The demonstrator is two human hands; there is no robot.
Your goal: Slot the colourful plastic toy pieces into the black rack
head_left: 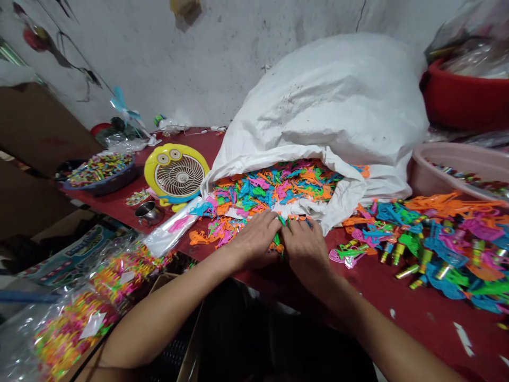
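A big white woven sack (338, 101) lies on the red table with its mouth turned towards me. Small plastic toys (278, 183) in orange, pink, blue and green fill the opening. My left hand (256, 239) and my right hand (304, 246) are close together just in front of that mouth, fingers curled inward. Between them shows a green plastic toy (280, 233) with an orange bit at its lower end; both hands seem closed on it, though my fingertips are mostly hidden. Loose pink and orange toys (222, 231) lie beside my left hand.
Right of the sack spreads a heap of toys with shiny tubes (441, 254), near a pink basin (425, 172) and a red basin (465, 101). To the left are a yellow fan (199, 170), metal cup (149, 213), blue basin (103, 184) and bags of colourful pieces (75, 329).
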